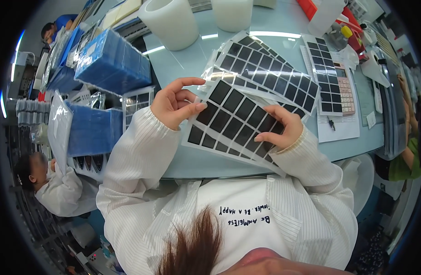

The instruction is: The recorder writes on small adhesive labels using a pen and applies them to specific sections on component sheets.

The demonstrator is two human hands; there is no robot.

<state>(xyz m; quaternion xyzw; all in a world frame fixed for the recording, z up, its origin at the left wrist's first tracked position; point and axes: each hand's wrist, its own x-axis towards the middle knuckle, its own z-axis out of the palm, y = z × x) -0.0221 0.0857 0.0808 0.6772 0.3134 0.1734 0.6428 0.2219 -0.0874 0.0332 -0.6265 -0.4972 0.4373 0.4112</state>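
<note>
Both hands, left [173, 106] and right [283, 130], pinching sheet [233, 121] of black pads by opposite edges; likely light, floppy, best gripped at margins.

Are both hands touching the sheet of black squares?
Touching. The head view shows the left hand and right hand pinching opposite edges of the sheet.

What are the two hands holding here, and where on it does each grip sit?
Both hold one sheet of black square pads: the left hand pinches its left edge, the right hand its right edge.
</note>
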